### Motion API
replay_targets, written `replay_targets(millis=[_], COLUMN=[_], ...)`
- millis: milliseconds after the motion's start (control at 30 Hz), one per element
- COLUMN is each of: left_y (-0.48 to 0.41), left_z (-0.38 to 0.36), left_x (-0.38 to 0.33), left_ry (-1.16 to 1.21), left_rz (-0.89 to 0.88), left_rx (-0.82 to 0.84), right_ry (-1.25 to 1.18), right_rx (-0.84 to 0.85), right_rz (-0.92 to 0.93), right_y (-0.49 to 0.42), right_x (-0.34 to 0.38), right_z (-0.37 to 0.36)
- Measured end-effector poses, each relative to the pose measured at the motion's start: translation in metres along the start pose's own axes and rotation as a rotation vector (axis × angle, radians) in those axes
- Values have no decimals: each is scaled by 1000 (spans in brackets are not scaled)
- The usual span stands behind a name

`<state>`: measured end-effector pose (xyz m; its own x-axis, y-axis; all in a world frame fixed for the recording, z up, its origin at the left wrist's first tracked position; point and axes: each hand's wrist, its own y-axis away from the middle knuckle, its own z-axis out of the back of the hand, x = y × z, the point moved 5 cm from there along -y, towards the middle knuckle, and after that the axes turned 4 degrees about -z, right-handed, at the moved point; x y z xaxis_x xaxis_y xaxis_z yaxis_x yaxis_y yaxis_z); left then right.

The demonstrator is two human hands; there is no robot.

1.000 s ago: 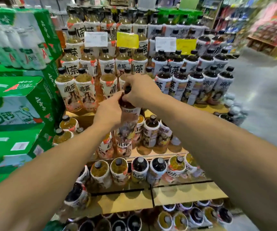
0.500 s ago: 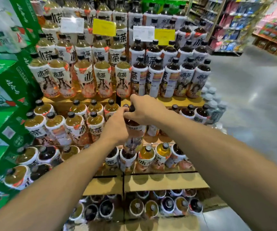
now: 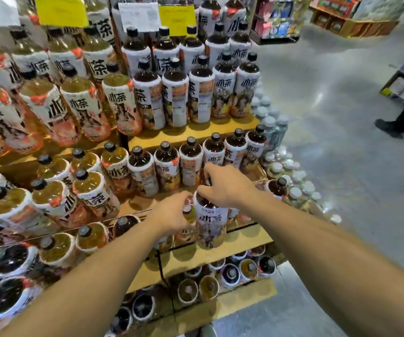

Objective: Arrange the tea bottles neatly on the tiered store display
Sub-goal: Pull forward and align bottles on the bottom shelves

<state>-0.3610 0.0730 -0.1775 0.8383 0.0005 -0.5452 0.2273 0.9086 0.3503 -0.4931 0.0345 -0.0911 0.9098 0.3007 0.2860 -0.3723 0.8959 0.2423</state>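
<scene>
While our right grip [image 3: 225,188] is curling round the neck of a dark tea bottle [image 3: 210,222], our left grip [image 3: 172,214] is pinching the top of a paler bottle [image 3: 190,215] just beside it, both at the front of the wooden shelf [image 3: 249,237].

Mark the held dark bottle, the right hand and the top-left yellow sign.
dark bottle [image 3: 211,218]: head view, on its white label.
right hand [image 3: 229,188]: head view, back of the hand.
yellow sign [image 3: 61,9]: head view, sheet's middle.
</scene>
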Motion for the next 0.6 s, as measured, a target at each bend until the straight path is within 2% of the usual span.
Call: replay_targets(millis=[100, 300, 500, 600], left_y=[-29, -88, -117, -128], left_z=[-11, -36, -67, -71], left_x=[5, -7, -10, -12], left_ry=[-176, -320, -410, -408], left_rz=[80, 1, 5, 2], left_rx=[17, -15, 27, -3], right_ry=[7, 5, -37, -32], right_rx=[36, 41, 134, 159], right_rz=[-79, -144, -198, -215], right_y=[-4, -14, -16, -15], right_x=[-19, -57, -90, -102], right_z=[-18, -47, -75, -90])
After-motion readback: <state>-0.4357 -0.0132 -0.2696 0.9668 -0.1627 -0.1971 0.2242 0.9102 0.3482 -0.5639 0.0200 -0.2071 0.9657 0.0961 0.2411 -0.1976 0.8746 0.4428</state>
